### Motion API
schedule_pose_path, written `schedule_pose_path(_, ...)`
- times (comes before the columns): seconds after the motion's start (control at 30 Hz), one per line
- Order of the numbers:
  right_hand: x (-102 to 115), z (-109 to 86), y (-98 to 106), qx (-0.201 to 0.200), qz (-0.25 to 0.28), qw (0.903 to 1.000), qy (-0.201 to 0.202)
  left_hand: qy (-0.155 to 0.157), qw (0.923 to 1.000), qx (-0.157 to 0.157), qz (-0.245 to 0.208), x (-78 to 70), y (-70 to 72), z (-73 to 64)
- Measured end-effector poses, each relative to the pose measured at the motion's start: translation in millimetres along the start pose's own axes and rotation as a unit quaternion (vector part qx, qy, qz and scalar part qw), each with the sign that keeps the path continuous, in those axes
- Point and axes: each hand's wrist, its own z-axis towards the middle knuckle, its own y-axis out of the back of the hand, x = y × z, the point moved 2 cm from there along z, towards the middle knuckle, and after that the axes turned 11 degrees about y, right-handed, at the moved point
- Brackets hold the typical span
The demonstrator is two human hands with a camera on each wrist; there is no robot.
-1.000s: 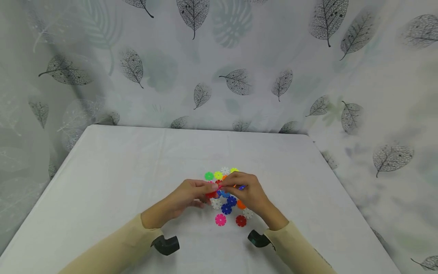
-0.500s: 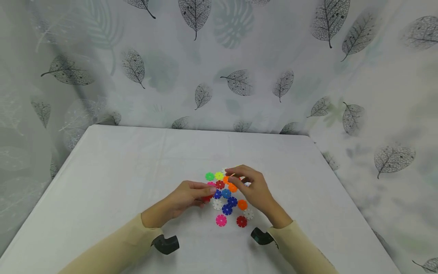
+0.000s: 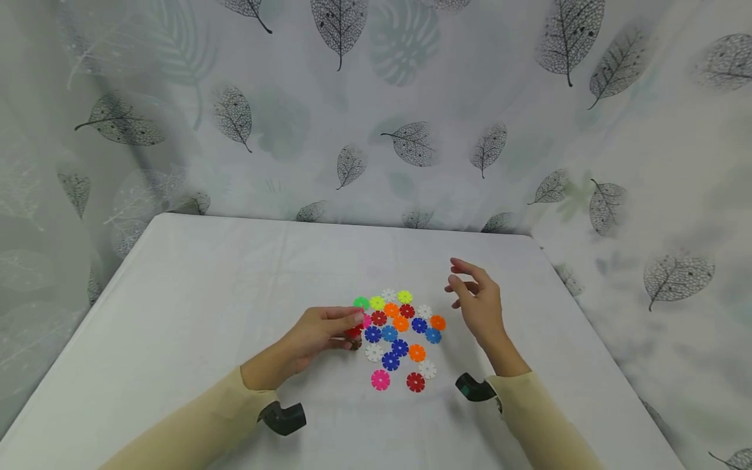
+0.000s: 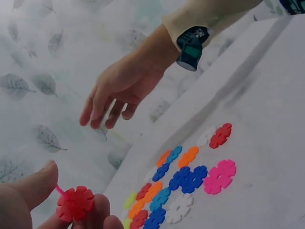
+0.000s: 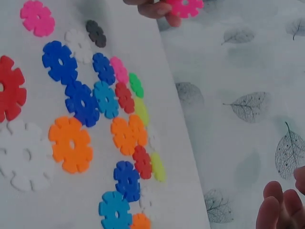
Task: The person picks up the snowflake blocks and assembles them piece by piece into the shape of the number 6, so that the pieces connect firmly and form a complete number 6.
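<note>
My left hand (image 3: 317, 334) pinches a red notched plastic disc (image 4: 75, 203), the snowflake building kind, at the left side of the spread discs. A pink disc (image 5: 187, 6) is held with it, set at an angle against the red one; in the left wrist view only its thin edge shows by the thumb. My right hand (image 3: 483, 307) is raised past the right side of the discs, fingers loosely bent and nothing between them. In the left wrist view the right hand (image 4: 127, 83) hangs in the air, fingertips pointing down.
Several loose discs lie flat on the white table (image 3: 235, 274): an orange disc (image 3: 417, 353), a blue disc (image 3: 390, 361), a pink disc (image 3: 380, 380), a red disc (image 3: 415, 382) and others. A dark disc (image 5: 96, 33) lies near the white one. A leaf-patterned curtain (image 3: 399, 98) hangs behind.
My right hand has parted from the left hand's discs and moved right and upward, uncovering the discs beneath it. My left hand stays nearly in place, still holding its discs.
</note>
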Motion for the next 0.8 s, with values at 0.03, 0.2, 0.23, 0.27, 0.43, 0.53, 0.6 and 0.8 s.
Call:
schedule_pose_path(0.03,-3,-0.2,2,0.002,-0.005,0.9999,-0.012,-0.002,1.0,-0.005,-0.004,-0.2,0.3,-0.4)
schedule_pose_path(0.2,-24,-2.0,8,0.028,-0.037,0.9956,-0.081,-0.026,0.9987,-0.043,-0.011,-0.9,0.5,-0.5)
schedule_pose_path(0.23,-28,-2.7,8,0.04,-0.046,0.9933,-0.098,-0.032,0.9981,-0.051,-0.009,-0.7,0.4,-0.2)
schedule_pose_path(0.27,-32,-3.4,9,0.053,-0.056,0.9904,-0.115,-0.038,0.9975,-0.06,-0.007,-0.7,0.2,0.0)
schedule_pose_path(0.43,-44,-8.1,10,0.146,-0.108,0.9692,-0.166,-0.06,0.994,-0.091,0.007,-0.3,0.0,-0.6)
schedule_pose_path(0.53,-48,-11.2,9,0.195,-0.128,0.9565,-0.175,-0.07,0.9916,-0.107,0.022,0.0,-0.1,-0.8)
schedule_pose_path(0.6,-50,-12.8,8,0.218,-0.142,0.9499,-0.173,-0.076,0.9897,-0.116,0.036,0.5,-0.2,-0.2)
schedule_pose_path(0.8,-50,-16.3,1,0.239,-0.188,0.9379,-0.167,-0.09,0.9879,-0.118,0.047,1.7,-0.9,0.2)
